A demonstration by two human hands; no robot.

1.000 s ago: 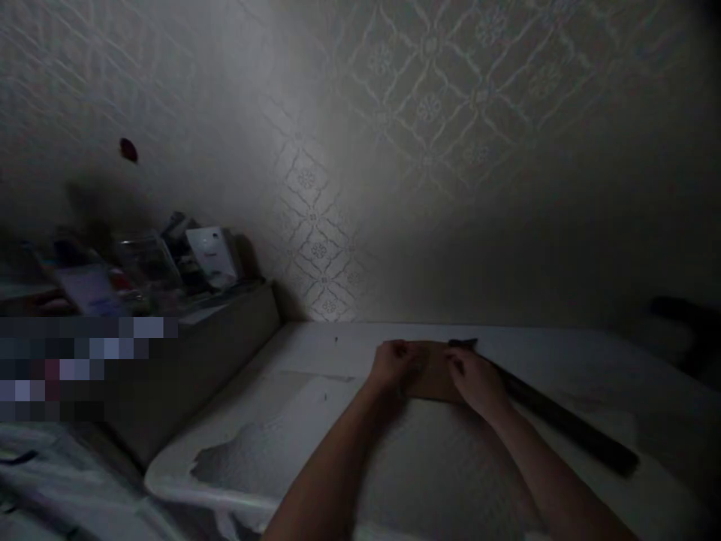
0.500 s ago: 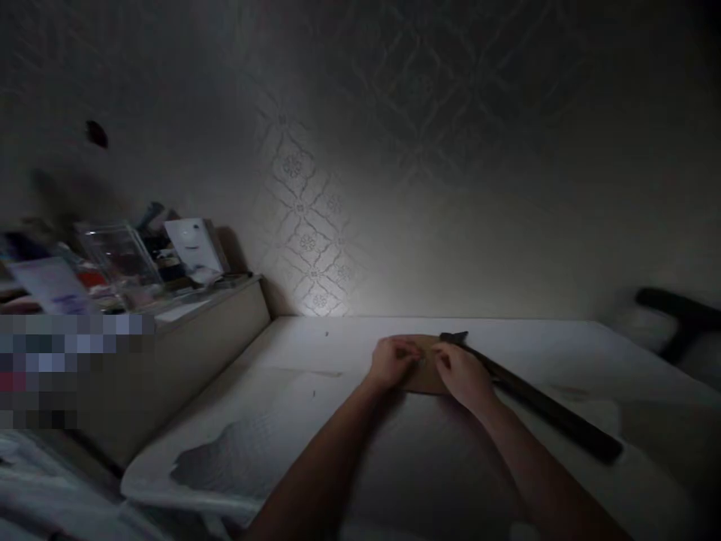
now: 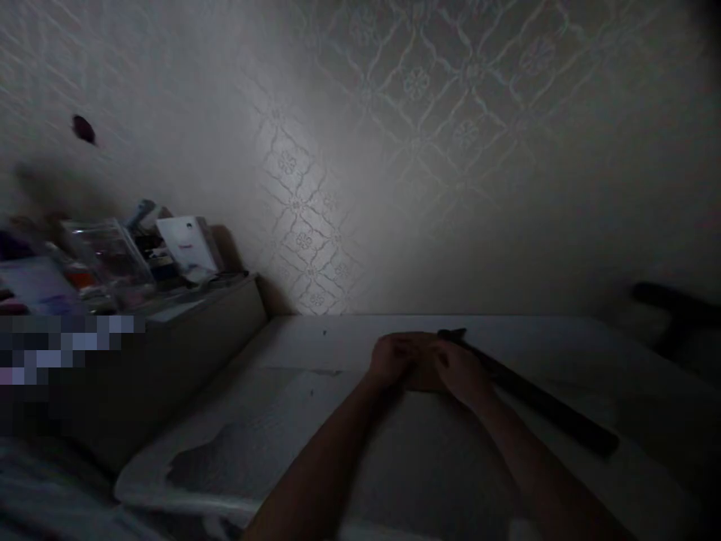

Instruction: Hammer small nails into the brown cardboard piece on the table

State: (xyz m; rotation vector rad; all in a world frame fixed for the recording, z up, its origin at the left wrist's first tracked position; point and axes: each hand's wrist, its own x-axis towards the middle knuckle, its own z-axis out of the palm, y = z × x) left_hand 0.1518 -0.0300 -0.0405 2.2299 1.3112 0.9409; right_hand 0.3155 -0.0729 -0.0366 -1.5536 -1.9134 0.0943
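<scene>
A flat brown board [image 3: 426, 377] lies on the white table under both hands. My left hand [image 3: 390, 361] rests at its left side, fingers curled and pinched over the middle of the board. From the right, my right hand [image 3: 460, 370] reaches in with its fingers bent together close to the left fingertips. Whatever the fingertips hold is too dark and small to make out. Just beside my right hand lies a hammer [image 3: 541, 402], its head beyond the board and its dark handle slanting toward the lower right.
Two tiny dark bits, one being a small speck [image 3: 324, 333], lie on the white table [image 3: 293, 346]. A cabinet [image 3: 208, 323] at left bears a white box [image 3: 188, 244] and a clear plastic case [image 3: 110, 255]. A dark blurred object [image 3: 670, 300] stands at far right.
The light on the hands and table has dimmed while the wall looks brighter. The view has shifted slightly. Both hands stay over the board in nearly the same pose.
</scene>
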